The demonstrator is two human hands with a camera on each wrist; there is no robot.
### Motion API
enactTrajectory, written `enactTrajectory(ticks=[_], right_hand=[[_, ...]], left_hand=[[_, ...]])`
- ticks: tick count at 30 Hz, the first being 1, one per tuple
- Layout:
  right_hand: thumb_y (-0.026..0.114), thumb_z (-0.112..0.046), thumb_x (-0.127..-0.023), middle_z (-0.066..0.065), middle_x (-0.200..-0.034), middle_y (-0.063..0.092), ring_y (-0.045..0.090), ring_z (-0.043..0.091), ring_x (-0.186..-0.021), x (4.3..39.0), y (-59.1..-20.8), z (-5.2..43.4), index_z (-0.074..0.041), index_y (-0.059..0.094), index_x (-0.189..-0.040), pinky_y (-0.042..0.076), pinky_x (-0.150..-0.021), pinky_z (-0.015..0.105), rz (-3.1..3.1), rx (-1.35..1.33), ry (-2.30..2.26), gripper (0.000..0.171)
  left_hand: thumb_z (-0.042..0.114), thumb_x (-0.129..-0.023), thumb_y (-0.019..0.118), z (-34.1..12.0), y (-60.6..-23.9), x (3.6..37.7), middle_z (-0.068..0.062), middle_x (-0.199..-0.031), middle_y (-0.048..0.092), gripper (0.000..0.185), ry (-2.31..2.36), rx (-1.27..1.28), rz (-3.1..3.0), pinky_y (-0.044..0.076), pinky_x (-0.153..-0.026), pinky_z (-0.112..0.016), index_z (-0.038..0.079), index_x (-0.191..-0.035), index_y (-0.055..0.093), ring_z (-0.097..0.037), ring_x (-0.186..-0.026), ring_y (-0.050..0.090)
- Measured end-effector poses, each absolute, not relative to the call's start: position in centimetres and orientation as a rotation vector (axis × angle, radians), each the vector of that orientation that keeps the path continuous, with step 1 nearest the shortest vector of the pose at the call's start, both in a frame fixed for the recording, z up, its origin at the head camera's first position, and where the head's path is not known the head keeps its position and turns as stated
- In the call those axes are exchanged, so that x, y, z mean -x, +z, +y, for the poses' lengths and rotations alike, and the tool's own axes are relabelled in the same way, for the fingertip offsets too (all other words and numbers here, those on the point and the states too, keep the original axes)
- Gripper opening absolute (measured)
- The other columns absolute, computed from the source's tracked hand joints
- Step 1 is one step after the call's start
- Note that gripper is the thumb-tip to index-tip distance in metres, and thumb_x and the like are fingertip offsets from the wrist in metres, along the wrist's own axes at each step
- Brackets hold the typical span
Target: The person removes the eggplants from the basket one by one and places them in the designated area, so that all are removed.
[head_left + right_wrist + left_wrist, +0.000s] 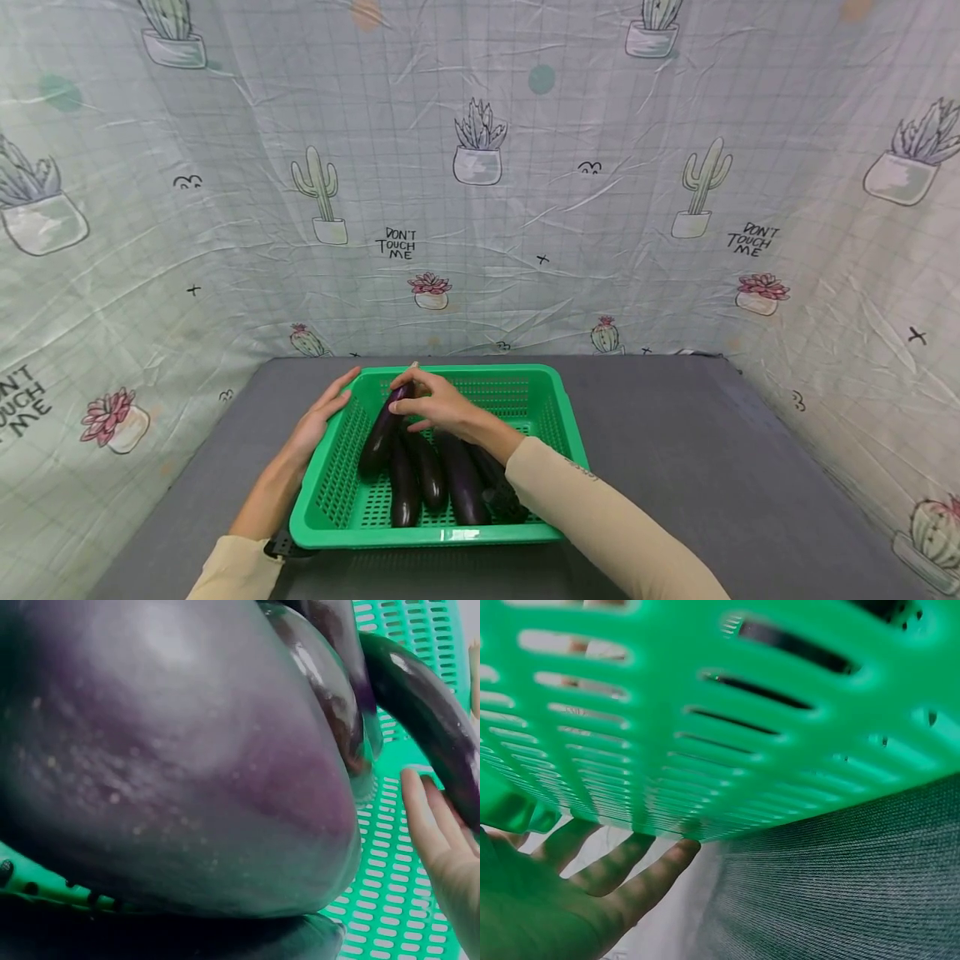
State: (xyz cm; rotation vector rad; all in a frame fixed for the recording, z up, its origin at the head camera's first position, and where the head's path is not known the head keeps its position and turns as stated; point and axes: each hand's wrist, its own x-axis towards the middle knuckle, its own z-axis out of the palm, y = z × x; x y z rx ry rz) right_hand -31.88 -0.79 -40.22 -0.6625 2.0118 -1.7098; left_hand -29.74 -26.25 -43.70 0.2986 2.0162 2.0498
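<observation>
Head view showed the right hand (435,408) gripping a dark purple aubergine (381,435) inside the green slotted plastic basket (558,400); left hand (324,414), fingers straight, steadied its wall; lifting slowly seemed wise.

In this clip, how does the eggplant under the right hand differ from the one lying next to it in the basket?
The held eggplant is tilted, its far end raised against the basket's left wall; the neighbouring eggplant lies flat on the basket floor. The right hand grips the held eggplant, while nothing touches the neighbouring one from above. Both are dark purple, long and glossy.
</observation>
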Motion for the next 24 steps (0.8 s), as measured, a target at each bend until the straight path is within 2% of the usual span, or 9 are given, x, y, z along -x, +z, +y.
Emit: enactTrajectory(ticks=[5,9,12,14,18,20,24], right_hand=[[0.068,-0.018,-0.101,0.015,-0.126,0.057,0.068,0.023,-0.102,31.9,-39.8,-0.5,-0.005,0.054,-0.143,0.056,-0.098,0.063,1.998,0.701,-1.749,0.046],[0.070,-0.017,-0.099,0.015,-0.130,0.055,0.069,0.021,-0.099,32.0,-39.3,-0.3,-0.008,0.054,-0.143,0.056,-0.098,0.064,1.981,0.705,-1.750,0.047],[0.072,-0.014,-0.098,0.016,-0.136,0.053,0.070,0.021,-0.099,32.1,-38.9,-0.1,-0.011,0.055,-0.143,0.056,-0.099,0.062,1.953,0.685,-1.770,0.048],[0.073,-0.011,-0.097,0.016,-0.141,0.051,0.070,0.022,-0.100,32.2,-38.7,0.1,-0.013,0.056,-0.143,0.058,-0.097,0.058,1.944,0.668,-1.786,0.049],[0.073,-0.003,-0.094,0.015,-0.147,0.050,0.068,0.023,-0.103,32.4,-38.2,0.5,-0.019,0.058,-0.144,0.063,-0.088,0.046,1.959,0.656,-1.802,0.055],[0.072,0.001,-0.093,0.016,-0.147,0.050,0.067,0.024,-0.105,32.6,-38.1,0.7,-0.020,0.058,-0.145,0.064,-0.085,0.042,1.964,0.666,-1.807,0.057],[0.070,0.004,-0.093,0.018,-0.147,0.049,0.066,0.026,-0.108,32.6,-37.7,0.9,-0.020,0.057,-0.146,0.064,-0.085,0.043,1.959,0.697,-1.823,0.060]], left_hand=[[0.040,-0.115,0.029,-26.2,-43.8,29.7,-0.018,-0.170,0.016,0.063,2.068,-0.314,2.007,0.055,-0.097,-0.024,0.022,-0.169,0.001,0.001,-0.122,0.058],[0.040,-0.115,0.031,-26.3,-43.8,29.7,-0.009,-0.162,0.032,0.064,2.069,-0.315,2.034,0.056,-0.097,-0.025,0.020,-0.169,0.004,-0.001,-0.121,0.061],[0.039,-0.115,0.031,-26.4,-43.8,29.7,-0.006,-0.158,0.038,0.063,2.061,-0.317,2.067,0.056,-0.097,-0.024,0.019,-0.169,0.006,-0.003,-0.119,0.063],[0.039,-0.115,0.030,-26.3,-43.7,29.7,-0.011,-0.162,0.034,0.063,2.047,-0.329,2.090,0.055,-0.097,-0.023,0.018,-0.169,0.006,-0.002,-0.120,0.062],[0.039,-0.116,0.027,-26.2,-43.7,29.9,-0.021,-0.170,0.016,0.063,2.019,-0.351,2.121,0.052,-0.099,-0.018,0.016,-0.169,0.003,0.004,-0.121,0.058],[0.039,-0.116,0.026,-26.2,-43.7,30.0,-0.021,-0.172,0.012,0.062,2.011,-0.350,2.130,0.050,-0.099,-0.016,0.016,-0.169,0.003,0.007,-0.122,0.055],[0.040,-0.115,0.026,-26.3,-43.7,30.0,-0.018,-0.173,0.009,0.062,1.994,-0.345,2.169,0.048,-0.098,-0.012,0.016,-0.169,0.004,0.012,-0.122,0.051]])
